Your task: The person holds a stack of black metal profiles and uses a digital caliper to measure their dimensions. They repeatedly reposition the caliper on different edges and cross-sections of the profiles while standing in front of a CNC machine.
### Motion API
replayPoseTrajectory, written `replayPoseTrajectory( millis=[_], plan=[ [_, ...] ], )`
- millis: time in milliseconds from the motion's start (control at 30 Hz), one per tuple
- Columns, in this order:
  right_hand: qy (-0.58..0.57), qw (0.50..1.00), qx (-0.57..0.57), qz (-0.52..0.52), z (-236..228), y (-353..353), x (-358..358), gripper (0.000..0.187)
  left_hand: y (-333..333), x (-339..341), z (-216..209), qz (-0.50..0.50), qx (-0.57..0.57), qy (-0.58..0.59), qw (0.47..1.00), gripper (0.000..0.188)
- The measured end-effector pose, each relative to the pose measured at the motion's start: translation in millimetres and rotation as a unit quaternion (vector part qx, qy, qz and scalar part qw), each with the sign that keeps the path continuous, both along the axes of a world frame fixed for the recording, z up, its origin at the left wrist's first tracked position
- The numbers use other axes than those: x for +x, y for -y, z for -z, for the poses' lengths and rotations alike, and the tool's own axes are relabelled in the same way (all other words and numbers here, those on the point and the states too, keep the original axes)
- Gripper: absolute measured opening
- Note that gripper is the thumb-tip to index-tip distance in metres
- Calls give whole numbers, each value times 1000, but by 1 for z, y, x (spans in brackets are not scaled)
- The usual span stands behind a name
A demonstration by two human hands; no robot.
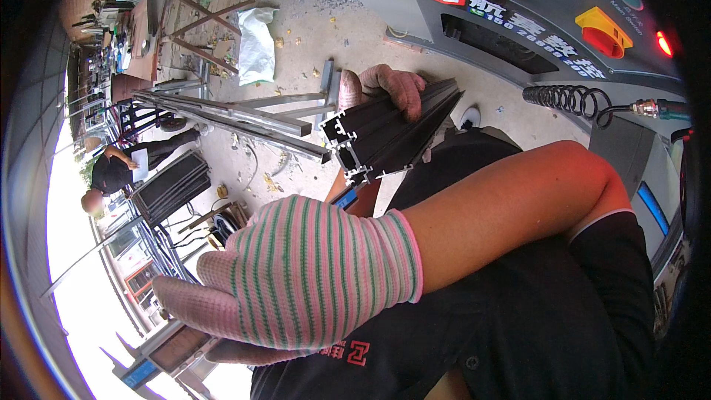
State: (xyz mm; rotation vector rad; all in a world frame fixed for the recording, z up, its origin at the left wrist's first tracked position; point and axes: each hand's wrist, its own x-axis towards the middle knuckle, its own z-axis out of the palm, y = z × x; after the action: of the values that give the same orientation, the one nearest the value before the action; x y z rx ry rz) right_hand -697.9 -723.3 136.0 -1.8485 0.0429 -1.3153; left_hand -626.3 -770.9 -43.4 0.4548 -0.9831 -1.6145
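My left hand (396, 89), in a dusty pinkish work glove, has its fingers wrapped over a long black metal profile (392, 133). The profile's cut end shows bright hollow channels and faces left. My right forearm crosses in front from the right side. At its end my right hand (318, 274), in a pink, green and white striped glove, is seen from the back. Its fingers point left and are stretched, with the thumb apart below. Nothing shows in its grip; its palm is hidden. Just beyond its fingers runs a grey bar (167, 348) with a blue patch.
A grey machine panel (533, 22) with a yellow-and-red switch (603, 33) fills the upper right, with a black coiled hose (566, 96) below. Metal bars (229, 115) and a white sack (257, 44) lie beyond the profile. Another person (122, 167) holds a sheet at the left.
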Motion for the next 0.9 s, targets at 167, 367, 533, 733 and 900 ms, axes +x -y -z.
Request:
replayPoseTrajectory(
  millis=[167, 367, 533, 733, 900],
  plan=[
    [51, 998, 37, -5, 0, -3, 4, 63, -1, -2, -1, -10, 9, -2, 1000, 73],
    [34, 998, 54, -28, -3, -4, 3, 56, -3, -4, -4, -29, 24, -7, 999, 72],
    [27, 998, 39, -42, -2, 3, -2, 71, 0, -1, 0, -6, -4, -2, 1000, 72],
    [38, 997, 45, -43, -1, 0, 2, 70, -4, 1, 2, -7, 3, 11, 1000, 73],
    [-4, 997, 45, -68, -2, -6, 2, 58, -5, 1, 3, -6, 6, 1, 1000, 74]
  ],
)
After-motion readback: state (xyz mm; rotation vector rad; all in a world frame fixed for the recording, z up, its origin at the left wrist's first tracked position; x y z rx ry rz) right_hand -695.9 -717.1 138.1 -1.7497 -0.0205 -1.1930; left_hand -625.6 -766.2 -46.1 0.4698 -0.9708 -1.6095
